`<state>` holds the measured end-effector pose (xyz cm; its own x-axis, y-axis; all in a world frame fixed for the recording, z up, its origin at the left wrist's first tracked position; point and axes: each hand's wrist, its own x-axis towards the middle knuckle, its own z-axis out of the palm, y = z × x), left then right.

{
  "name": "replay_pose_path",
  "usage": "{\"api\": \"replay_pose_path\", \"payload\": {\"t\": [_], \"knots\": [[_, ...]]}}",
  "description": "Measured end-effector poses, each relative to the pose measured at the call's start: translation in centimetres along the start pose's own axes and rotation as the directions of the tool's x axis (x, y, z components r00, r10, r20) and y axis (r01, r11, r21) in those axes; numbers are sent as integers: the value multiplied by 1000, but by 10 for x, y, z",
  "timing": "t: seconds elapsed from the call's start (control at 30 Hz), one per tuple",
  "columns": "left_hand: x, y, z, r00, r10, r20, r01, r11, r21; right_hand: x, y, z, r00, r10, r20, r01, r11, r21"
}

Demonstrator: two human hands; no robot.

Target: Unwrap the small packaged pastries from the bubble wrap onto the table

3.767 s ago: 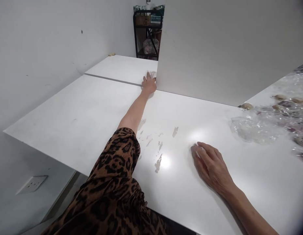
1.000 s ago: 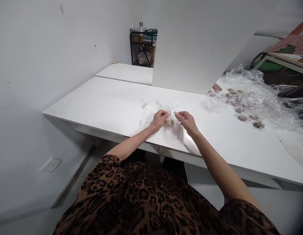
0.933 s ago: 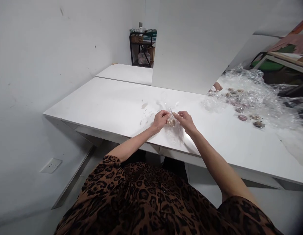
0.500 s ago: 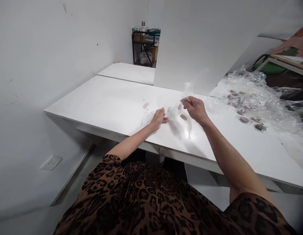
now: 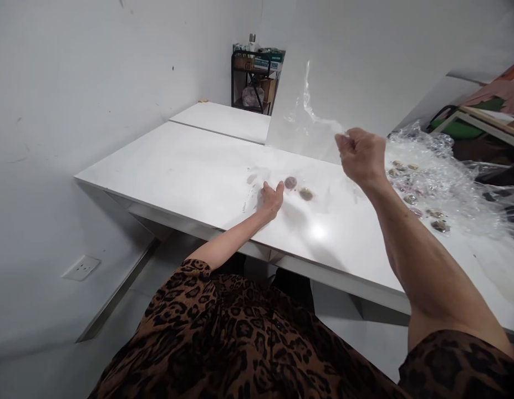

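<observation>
My right hand [image 5: 362, 155] is raised above the white table [image 5: 198, 172], its fingers pinched on one end of a clear plastic film [image 5: 307, 97]. The film trails up and to the left in the air; whether it is a sheet or a bag I cannot tell. My left hand [image 5: 273, 200] rests low over the tabletop, thumb and fingers apart, with nothing visible in it. Just right of its fingertips lies a small reddish round piece [image 5: 290, 182]. A brownish round piece [image 5: 306, 194] lies a little further right. Wet-looking smudges [image 5: 252, 179] mark the surface beside the left hand.
At the right, a heap of crumpled clear plastic [image 5: 431, 160] holds several small dark and brown pieces [image 5: 440, 225]. A tall white panel [image 5: 344, 66] stands behind the table. Further back is a black shelf [image 5: 252, 69] with boxes. A wall [image 5: 74, 111] bounds the left.
My right hand has risen and moved right, lifting the plastic film off the tabletop. The reddish and brownish pieces now lie uncovered. My left hand's fingers have spread; it has barely shifted.
</observation>
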<state>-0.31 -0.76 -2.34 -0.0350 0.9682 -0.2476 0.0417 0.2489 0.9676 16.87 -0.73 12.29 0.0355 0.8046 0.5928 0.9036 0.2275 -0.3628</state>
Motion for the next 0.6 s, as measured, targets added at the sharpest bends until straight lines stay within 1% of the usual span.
{"api": "replay_pose_path", "payload": {"t": [0.07, 0.17, 0.2, 0.27, 0.3, 0.33, 0.43, 0.5, 0.6], "knots": [[-2, 2, -2, 1000, -12, -22, 12, 999, 32, 6, -5, -11, 1000, -6, -19, 5, 999, -33], [-4, 4, -4, 1000, -11, -9, 12, 998, 57, 15, -12, -23, 991, -45, -130, 34, 996, -85], [-5, 4, -4, 1000, -8, -1, 8, 998, 56, 17, -14, -26, 987, -58, -147, 43, 994, -102], [-5, 4, -3, 1000, -3, 12, 3, 999, 46, 20, -17, -29, 992, -66, -109, 53, 992, -112], [-4, 3, -2, 1000, 0, 18, -1, 999, 41, 22, -18, -30, 994, -56, -90, 46, 993, -107], [-3, 1, -1, 1000, 5, 22, -5, 999, 36, 23, -18, -31, 995, -39, -97, 29, 994, -101], [1, -4, 2, 999, 24, 25, -25, 999, 39, 26, -15, -34, 986, 21, -168, -33, 997, -68], [4, -6, 2, 999, 34, 22, -35, 998, 45, 28, -11, -35, 983, 28, -181, -35, 999, -33], [4, -8, 1, 999, 33, 17, -35, 996, 84, 31, -3, -35, 969, 12, -246, -13, 1000, -3]]}}
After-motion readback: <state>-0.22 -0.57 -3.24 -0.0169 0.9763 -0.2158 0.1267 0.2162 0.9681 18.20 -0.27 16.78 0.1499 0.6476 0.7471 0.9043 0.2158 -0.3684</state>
